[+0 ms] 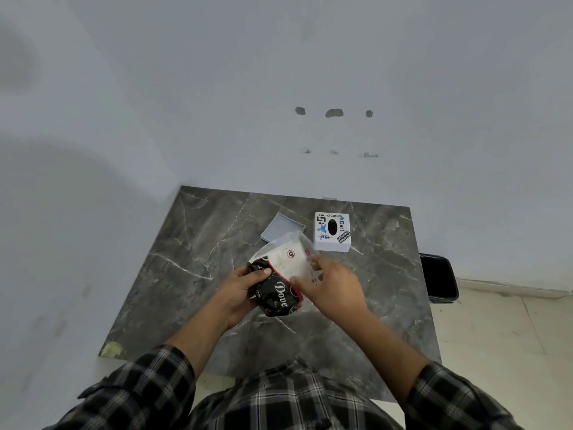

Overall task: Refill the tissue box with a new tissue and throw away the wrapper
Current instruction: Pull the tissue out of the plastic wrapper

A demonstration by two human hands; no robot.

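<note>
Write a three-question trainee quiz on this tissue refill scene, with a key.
1. True or false: the tissue pack lies untouched on the table.
2. Which hand grips the pack's black printed end? A) left hand B) right hand
3. Fill in: the grey lid lies to the ___ of the tissue box, as seen in the picture.

Key: 1 false, both hands hold it above the table; 2 A; 3 left.

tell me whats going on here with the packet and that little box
A person stands at a marble table. The left hand grips a black Dove tissue pack while the right hand works at its open clear end. The white stickered tissue box sits behind, its grey lid lying beside it. A black bin waits at the right.
</note>
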